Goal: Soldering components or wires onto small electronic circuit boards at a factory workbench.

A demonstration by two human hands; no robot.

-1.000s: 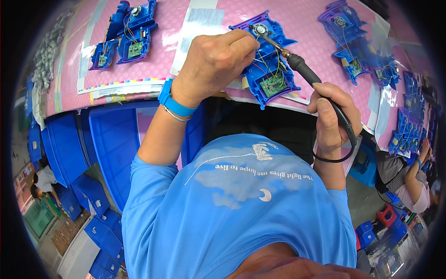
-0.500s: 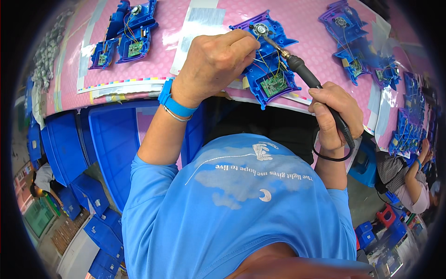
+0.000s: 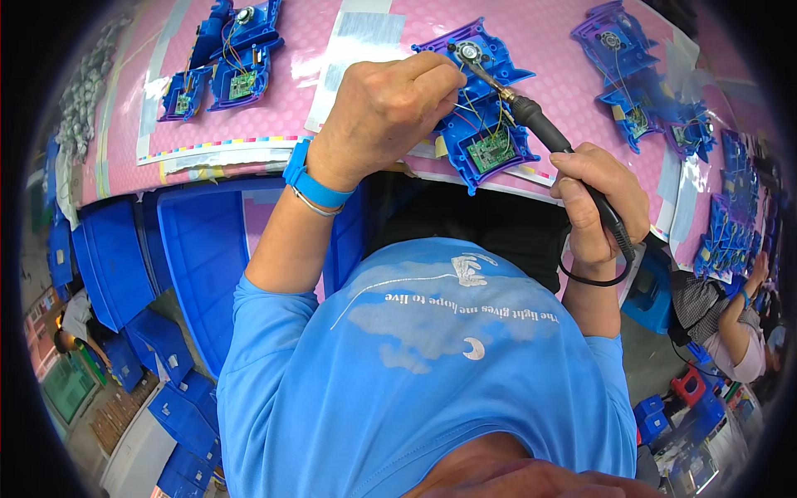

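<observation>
My right hand (image 3: 604, 203) is wrapped round the dark handle of a soldering iron (image 3: 544, 124). Its metal tip reaches up and left to the edge of a small round speaker (image 3: 470, 51), which sits in a blue plastic housing (image 3: 508, 73). My left hand (image 3: 394, 116) is closed in a pinch over the housing's left side, close to the tip; what its fingers hold is hidden. Thin wires run from beside those fingers across the housing. Lower in the same housing lies a green circuit board (image 3: 491, 150).
More opened blue housings with boards and wires lie at the left (image 3: 241, 83) and right (image 3: 635, 116) of the pink-covered table (image 3: 286, 50). Blue bins (image 3: 203, 266) stand below the table's left edge. At the far right, another person's arm (image 3: 735, 319) reaches toward more housings.
Both my hands and the iron stay almost where they were. At the far right, the other person's hand has shifted slightly.
</observation>
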